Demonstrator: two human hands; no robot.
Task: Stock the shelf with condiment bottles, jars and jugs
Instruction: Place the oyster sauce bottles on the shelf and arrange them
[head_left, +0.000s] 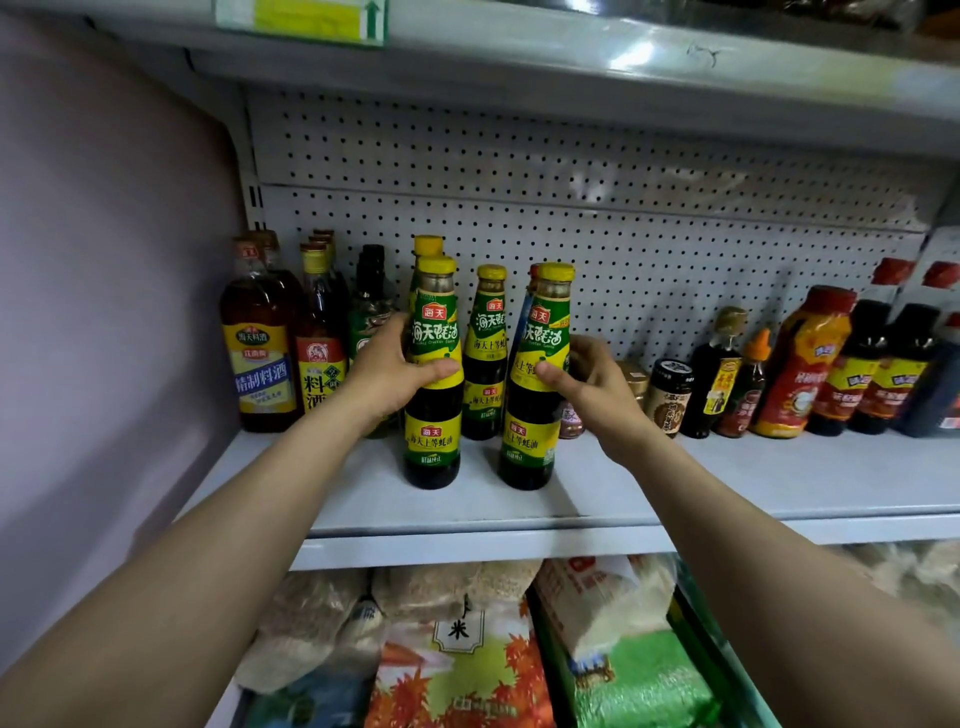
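at the centre of the frame each hand wraps one upright oyster sauce bottle at mid-label, left hand (387, 371) on the left bottle (434, 374), right hand (584, 382) on the right bottle (535, 384) (both bases on the shelf (727, 483)), long axes vertical, open shelf behind and to the right.

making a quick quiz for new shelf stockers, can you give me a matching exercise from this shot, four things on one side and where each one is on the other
Things:
1. left hand
2. right hand
3. cooking wine bottle with blue label
4. bags of rice

Places:
A. far left end of the shelf
B. gripping the left front oyster sauce bottle
C. on the shelf below
D. gripping the right front oyster sauce bottle

Pairs: 1-B, 2-D, 3-A, 4-C
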